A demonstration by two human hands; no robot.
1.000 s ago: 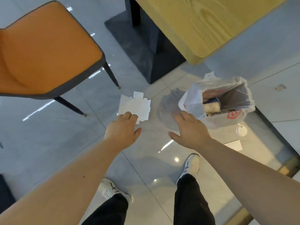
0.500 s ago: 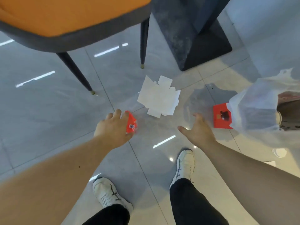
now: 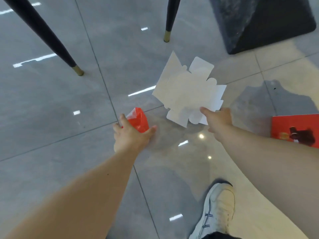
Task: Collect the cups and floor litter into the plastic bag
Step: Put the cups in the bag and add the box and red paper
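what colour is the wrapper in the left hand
Red, a crumpled wrapper held in the left hand; head view.

Two hands: left hand (image 3: pixel 132 135), right hand (image 3: pixel 218 120). One white flattened carton (image 3: pixel 188 90). One red wrapper (image 3: pixel 139 120). One red box (image 3: pixel 296 131). Two chair legs (image 3: pixel 44 34). One shoe (image 3: pixel 216 211).

The flattened white cardboard box blank (image 3: pixel 188 90) lies on the grey tiled floor (image 3: pixel 51 118), ahead of the right hand (image 3: pixel 217 120), which touches its near edge. Left of it, the left hand (image 3: pixel 132 137) covers a crumpled red plastic wrapper (image 3: pixel 139 120). A flat red printed card (image 3: pixel 296 130) lies far right. Two black chair legs (image 3: pixel 51 38) stand behind, left of the dark table base (image 3: pixel 262 23).
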